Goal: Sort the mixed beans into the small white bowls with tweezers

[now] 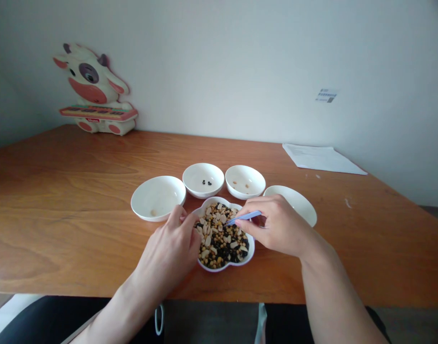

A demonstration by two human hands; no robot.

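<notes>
"What do you have on the right hand (pixel 278 224)?"

"From my end, I see it pinching a pair of blue tweezers (pixel 246 216) between thumb and fingers, the tips pointing down into the flower-shaped dish (pixel 252 246). I can't tell whether the tips have caught anything."

"And the left hand (pixel 178 239)?"

"Its bent fingers are at the dish's left rim. They hide the contact from me, so I can't say whether they grip the rim or only rest there."

"Where is the dish, and what's in it?"

"It sits close to the middle of the near edge of the table (pixel 61 215). I see peanuts (pixel 207 240), black beans (pixel 224 251) and small yellow beans (pixel 214 263) mixed together."

"Anything beyond it?"

"Four white bowls arc around its far side. The leftmost bowl (pixel 147 196) has one pale piece in it, the second bowl (pixel 193 177) a few black ones, the third bowl (pixel 251 177) a few light brown ones. My right hand partly covers the rightmost bowl (pixel 298 200)."

"And farther out?"

"A toy cow with a keyboard (pixel 97 112) stands near the far left corner, against the wall (pixel 212 71). White paper (pixel 323 160) lies along the far edge, toward the right corner."
</notes>
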